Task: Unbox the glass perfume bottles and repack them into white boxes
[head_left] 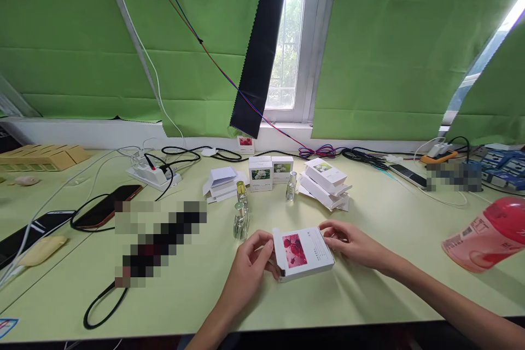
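Both hands hold a small white carton with a red flower print (302, 252), lying flat on the pale green table (369, 284). My left hand (251, 263) grips its left end, where a flap stands open. My right hand (348, 242) pinches its right end. Just beyond the left hand stand small glass perfume bottles (241, 220), one with yellowish liquid (241, 191) and another clear one (291, 185). Behind them are two upright white cartons with green-white flower prints (261, 173), a stack of flattened cartons (326, 182) and folded white inserts (221, 181).
A power strip (153, 174) and black and white cables lie at the back left, with phones (107, 205) on the left. A red plastic bottle (488, 235) lies at the right. Another phone (408, 175) and blue boxes (502, 167) sit at the far right, yellow boxes (41, 157) far left.
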The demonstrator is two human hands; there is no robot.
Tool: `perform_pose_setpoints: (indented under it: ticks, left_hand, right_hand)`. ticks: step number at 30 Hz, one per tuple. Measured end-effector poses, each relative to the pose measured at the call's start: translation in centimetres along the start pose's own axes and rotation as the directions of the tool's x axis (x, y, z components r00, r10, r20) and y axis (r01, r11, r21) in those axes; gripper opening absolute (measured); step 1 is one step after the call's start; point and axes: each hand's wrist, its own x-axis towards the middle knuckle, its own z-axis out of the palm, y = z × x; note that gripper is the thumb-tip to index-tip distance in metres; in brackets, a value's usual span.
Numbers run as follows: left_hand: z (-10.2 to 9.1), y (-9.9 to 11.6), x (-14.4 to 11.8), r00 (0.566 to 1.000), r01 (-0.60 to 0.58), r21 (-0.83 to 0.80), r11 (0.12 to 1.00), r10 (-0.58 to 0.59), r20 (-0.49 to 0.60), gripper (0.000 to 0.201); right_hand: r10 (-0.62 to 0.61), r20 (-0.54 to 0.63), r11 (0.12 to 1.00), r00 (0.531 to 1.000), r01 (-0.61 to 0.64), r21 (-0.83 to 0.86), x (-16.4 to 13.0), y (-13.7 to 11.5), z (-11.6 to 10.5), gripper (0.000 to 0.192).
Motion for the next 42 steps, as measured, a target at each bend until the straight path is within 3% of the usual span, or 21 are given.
perform_pose_setpoints:
  ticks: [3,6,10,15,19,23,25,27,29,31,33,37,42]
  left_hand:
    - [0.0,0.1,-0.5,0.999,-0.015,0.07,0.997,0.012,0.046,0.029]
    - [0.3,0.0,-0.8,0.999,-0.04,0.189,0.981,0.038,0.017,0.025]
    - [0.8,-0.5,-0.9,0.994,-0.107,0.334,0.936,0.106,0.022,0.017]
    - [1.2,-0.3,-0.6,0.993,-0.111,0.376,0.92,0.09,0.074,0.021]
    - [1.3,0.2,-0.1,0.991,-0.087,0.353,0.931,0.043,0.129,0.027]
    - [1.2,-0.1,1.0,0.991,-0.078,0.39,0.917,0.029,0.13,0.025]
    - [1.2,-0.4,1.8,0.993,-0.078,0.424,0.902,0.031,0.118,0.02]
    - [1.1,-0.6,2.5,0.991,-0.088,0.434,0.896,0.033,0.132,0.018]
    - [0.9,-0.8,3.1,0.979,-0.092,0.418,0.904,0.005,0.204,0.019]
    - [0.7,-0.8,3.5,0.955,-0.075,0.398,0.914,-0.049,0.293,0.025]
    - [0.6,-0.8,3.7,0.942,-0.076,0.405,0.911,-0.068,0.33,0.03]
    - [1.3,-1.1,3.9,0.968,-0.165,0.429,0.888,0.063,0.243,0.022]
    - [2.8,-1.4,4.1,0.964,-0.251,0.476,0.843,0.175,0.2,0.011]
  right_hand:
    - [0.055,0.048,0.989,0.997,-0.061,0.134,0.0,0.2,0.1,0.036]
    - [0.113,0.036,0.983,0.993,-0.117,0.144,-0.4,0.2,0.1,0.035]
    - [0.138,-0.061,0.99,0.988,-0.14,-0.026,-0.9,0.1,0.2,0.029]
    - [0.138,-0.11,0.961,0.984,-0.16,-0.225,-1.1,1.0,0.0,0.019]
    - [0.004,-0.195,0.864,0.981,-0.102,-0.494,-1.1,2.1,-0.4,0.02]
    - [-0.186,-0.225,0.835,0.956,0.033,-0.55,-1.3,1.2,-0.1,0.029]
    - [-0.308,-0.171,0.8,0.936,0.158,-0.578,-1.5,0.1,0.5,0.036]
    - [-0.384,-0.013,0.716,0.923,0.289,-0.635,-1.4,-0.9,1.2,0.057]
    - [-0.401,0.152,0.639,0.903,0.395,-0.66,-1.0,-1.5,1.9,0.082]
    - [-0.401,0.232,0.611,0.886,0.447,-0.653,-0.4,-1.7,2.5,0.092]
    - [-0.394,0.241,0.621,0.887,0.451,-0.641,0.3,-1.6,2.8,0.091]
    - [-0.369,0.189,0.672,0.91,0.401,-0.622,0.8,-1.5,3.1,0.086]
    - [-0.357,0.147,0.701,0.922,0.369,-0.611,0.5,-1.8,2.9,0.082]
